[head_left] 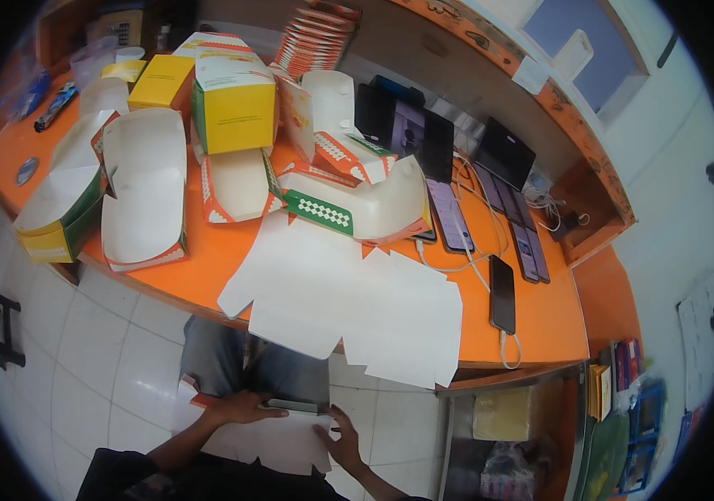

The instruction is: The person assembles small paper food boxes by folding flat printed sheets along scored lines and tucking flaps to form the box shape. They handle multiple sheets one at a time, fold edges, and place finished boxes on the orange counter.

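Evidently light and thin, the white carton blank [278,438] lay across the lap, below the near edge of the orange table [541,330]. Left hand [242,407] rested over its upper left part, fingers bent toward the far edge; could not tell whether they pinched it. Right hand [342,436] touched the right edge, thumb and fingers parted; firmness of hold unclear. A narrow grey strip showed between the hands, possibly a raised flap.

Judged handling: stiff enough to stay flat, springy at folds, easily creased; smooth face perhaps a little slippery. Best hold seemed a light pinch at opposite edges, near the fold lines, sparing the notched tabs. Similar flat blanks [349,309] overhung the table edge, beside formed cartons [144,184].
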Tool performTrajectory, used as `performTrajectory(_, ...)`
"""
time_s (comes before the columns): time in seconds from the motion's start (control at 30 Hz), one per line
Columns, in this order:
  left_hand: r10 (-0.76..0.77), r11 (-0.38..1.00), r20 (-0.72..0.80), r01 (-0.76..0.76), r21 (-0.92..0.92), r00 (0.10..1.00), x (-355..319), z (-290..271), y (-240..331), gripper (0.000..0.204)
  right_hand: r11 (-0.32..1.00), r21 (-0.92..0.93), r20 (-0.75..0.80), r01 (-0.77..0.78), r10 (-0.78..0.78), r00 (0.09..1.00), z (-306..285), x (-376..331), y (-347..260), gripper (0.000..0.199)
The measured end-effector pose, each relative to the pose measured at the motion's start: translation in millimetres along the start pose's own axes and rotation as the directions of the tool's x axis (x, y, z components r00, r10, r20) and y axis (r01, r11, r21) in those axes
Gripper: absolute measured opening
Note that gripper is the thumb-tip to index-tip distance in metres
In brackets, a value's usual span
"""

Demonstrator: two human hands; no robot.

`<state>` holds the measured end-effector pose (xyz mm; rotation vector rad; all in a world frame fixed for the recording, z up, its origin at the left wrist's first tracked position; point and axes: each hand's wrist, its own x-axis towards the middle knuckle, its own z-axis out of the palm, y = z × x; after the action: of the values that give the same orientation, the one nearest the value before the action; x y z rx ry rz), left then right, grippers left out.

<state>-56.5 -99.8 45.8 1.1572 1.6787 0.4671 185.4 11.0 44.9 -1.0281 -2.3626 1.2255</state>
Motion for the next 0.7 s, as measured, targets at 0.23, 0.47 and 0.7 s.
performTrajectory(0.23,-0.082,0.990,-0.180,0.060,-0.128,0.980,10,-21,10,0.047,0.944,0.177,-0.013,-0.278,0.285,0.958,0,44,4,0.055)
performTrajectory(0.47,-0.059,0.964,-0.330,-0.033,-0.266,0.942,40,-20,30,0.050,0.975,0.065,0.069,-0.210,0.206,0.976,-31,107,58,0.043)
performTrajectory(0.7,-0.245,0.745,-0.126,0.103,-0.660,0.961,75,-21,34,0.049,0.793,-0.451,0.092,0.410,-0.415,0.905,-36,181,134,0.029)
